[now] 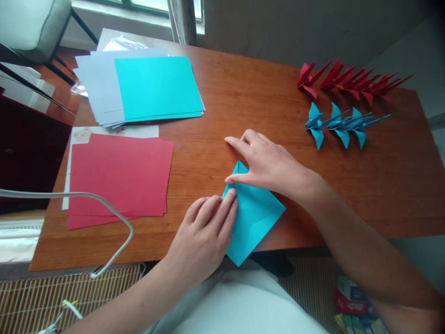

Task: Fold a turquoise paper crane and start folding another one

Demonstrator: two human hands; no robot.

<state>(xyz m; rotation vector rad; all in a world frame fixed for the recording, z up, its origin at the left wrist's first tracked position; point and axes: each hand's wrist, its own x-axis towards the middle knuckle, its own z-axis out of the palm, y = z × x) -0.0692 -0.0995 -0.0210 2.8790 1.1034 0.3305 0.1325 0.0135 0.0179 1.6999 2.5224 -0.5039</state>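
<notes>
A turquoise sheet of origami paper (257,208), folded into a kite-like diamond with crease lines, lies at the table's front edge. Its lower corner reaches past that edge. My left hand (208,227) holds the paper's left side down, fingers close together and the fingertips on the left corner. Over the upper part of the paper is my right hand (269,162), its thumb touching near the upper left edge. The index finger and thumb of that hand are spread apart, and the other fingers are loosely bent. Part of the paper is hidden beneath both hands.
Red paper sheets (118,176) lie at left, with turquoise sheets (156,88) on white sheets (100,88) behind them. Folded red cranes (347,83) and blue cranes (335,125) stand in rows at right. A white cable (104,202) arches over the table's left front.
</notes>
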